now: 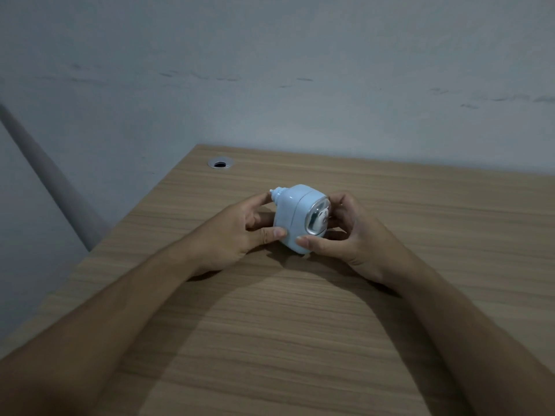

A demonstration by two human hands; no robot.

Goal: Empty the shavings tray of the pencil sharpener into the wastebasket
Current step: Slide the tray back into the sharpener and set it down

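A small pale-blue pencil sharpener (295, 214) rests tilted on the wooden desk (300, 325), with a knob at its upper left and a clear window on its right end. My left hand (240, 232) grips its left side, thumb on the front and fingers behind. On the right end, my right hand (345, 232) holds it, thumb against the lower front edge and fingers curled around the window side. The shavings tray is closed in the body as far as I can tell. No wastebasket is in view.
A round metal cable grommet (220, 163) sits near the desk's far left corner. A grey wall (270, 70) stands right behind the desk. The desk's left edge runs diagonally, with a grey pipe (54, 187) beyond it.
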